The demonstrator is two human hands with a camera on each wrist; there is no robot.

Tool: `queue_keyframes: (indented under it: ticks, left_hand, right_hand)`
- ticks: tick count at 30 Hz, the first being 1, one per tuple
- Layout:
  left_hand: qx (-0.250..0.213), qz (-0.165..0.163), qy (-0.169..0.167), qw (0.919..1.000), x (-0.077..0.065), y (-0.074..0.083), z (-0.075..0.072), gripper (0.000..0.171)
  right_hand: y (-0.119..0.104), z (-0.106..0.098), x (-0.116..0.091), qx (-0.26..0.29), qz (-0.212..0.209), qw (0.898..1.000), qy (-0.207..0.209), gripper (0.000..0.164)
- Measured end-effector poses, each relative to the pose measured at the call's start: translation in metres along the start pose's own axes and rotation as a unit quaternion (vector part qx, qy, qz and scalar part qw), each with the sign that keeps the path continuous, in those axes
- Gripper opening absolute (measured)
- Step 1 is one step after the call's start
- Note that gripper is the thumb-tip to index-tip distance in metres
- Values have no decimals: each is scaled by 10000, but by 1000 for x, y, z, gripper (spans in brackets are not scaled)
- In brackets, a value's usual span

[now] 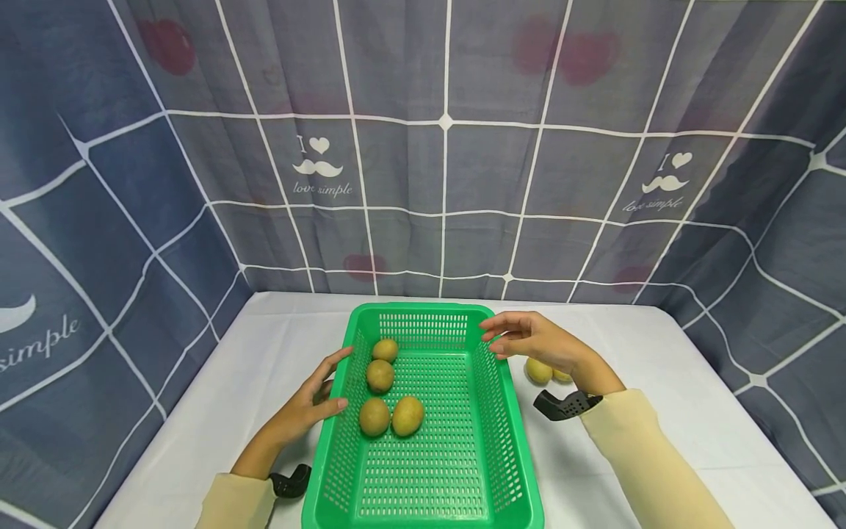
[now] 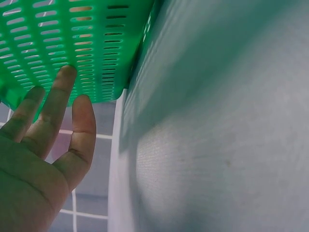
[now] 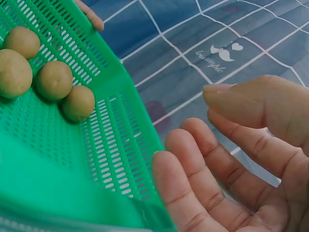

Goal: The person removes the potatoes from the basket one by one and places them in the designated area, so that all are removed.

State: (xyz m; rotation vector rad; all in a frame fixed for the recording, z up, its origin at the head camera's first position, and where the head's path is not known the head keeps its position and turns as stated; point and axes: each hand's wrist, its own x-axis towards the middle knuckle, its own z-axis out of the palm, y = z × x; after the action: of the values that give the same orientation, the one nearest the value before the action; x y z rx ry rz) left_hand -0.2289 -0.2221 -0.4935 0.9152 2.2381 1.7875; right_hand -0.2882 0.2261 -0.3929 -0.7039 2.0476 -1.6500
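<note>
A green slotted plastic basket (image 1: 423,479) stands on the table, with several round yellow-brown fruits or potatoes (image 1: 380,375) in its left half; their exact kind is unclear. At the left side is my left hand (image 1: 305,406), fingers spread and thumb near the rim. In the left wrist view its fingertips (image 2: 66,77) reach up to the basket's outer wall, and whether they touch is hard to tell. My right hand (image 1: 543,344) hovers by the far right rim, fingers loosely bent with nothing between them. The right wrist view shows its empty palm side (image 3: 231,169).
Two more round yellow pieces (image 1: 538,371) lie on the white-covered table (image 1: 615,455) right of the basket, partly hidden below my right hand. A grey checked curtain (image 1: 403,169) rises behind the table, and similar cloth hangs at both sides.
</note>
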Motion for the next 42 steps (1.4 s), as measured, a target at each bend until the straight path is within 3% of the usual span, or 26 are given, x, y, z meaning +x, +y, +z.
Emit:
queue_keyframes:
  ticks: [9, 25, 42]
  left_hand:
    - [-193, 127, -58, 9997, 0, -1, 0, 77]
    - [-98, -165, -5, 9998, 1, 1, -1, 80]
    - [-133, -218, 29, 9997, 0, 1, -1, 81]
  right_hand:
    - [-2, 12, 15, -71, 232, 9990, -365, 48]
    - [-4, 42, 48, -160, 426, 9940, -992, 51]
    - [-2, 64, 71, -389, 588, 9906, -1175, 49]
